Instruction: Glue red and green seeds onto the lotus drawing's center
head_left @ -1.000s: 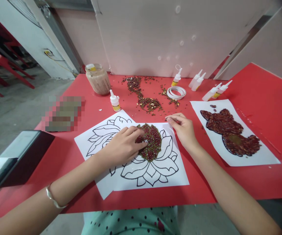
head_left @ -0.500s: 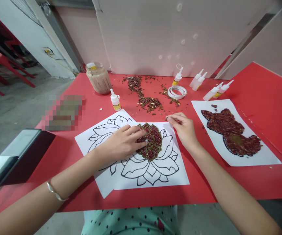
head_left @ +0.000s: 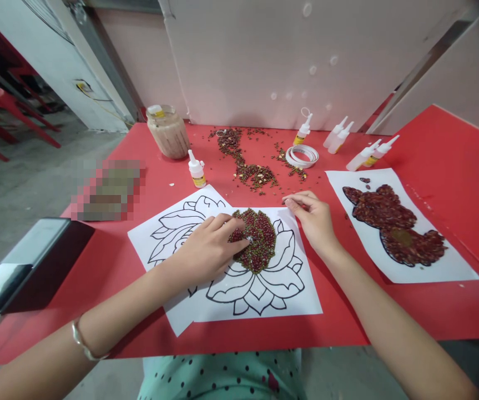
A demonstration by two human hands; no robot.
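My left hand (head_left: 216, 244) reaches over the lotus drawing (head_left: 260, 303), its thumb and fingers apart at a patch of red and green beans (head_left: 258, 244). The thumb tip touches a small whitish spot in this patch. My right hand (head_left: 312, 216) is at the paper's upper right corner, with thumb and forefinger pinched together. A tiny dark bit shows at that pinch, too small to name. A second lotus drawing (head_left: 166, 233) lies partly under the first sheet and my left arm.
Loose beans (head_left: 256, 175) lie scattered behind the paper near a tape roll (head_left: 301, 156). A glue bottle (head_left: 197, 171) and a jar (head_left: 168, 133) stand left. More glue bottles (head_left: 362, 158) stand back right. A bean-covered picture (head_left: 430, 272) lies right, a phone-like device (head_left: 26, 266) left.
My left hand has shifted slightly, its fingers drawing back and bending more over the bean patch. My right hand has stayed in its pinch at the paper's corner.
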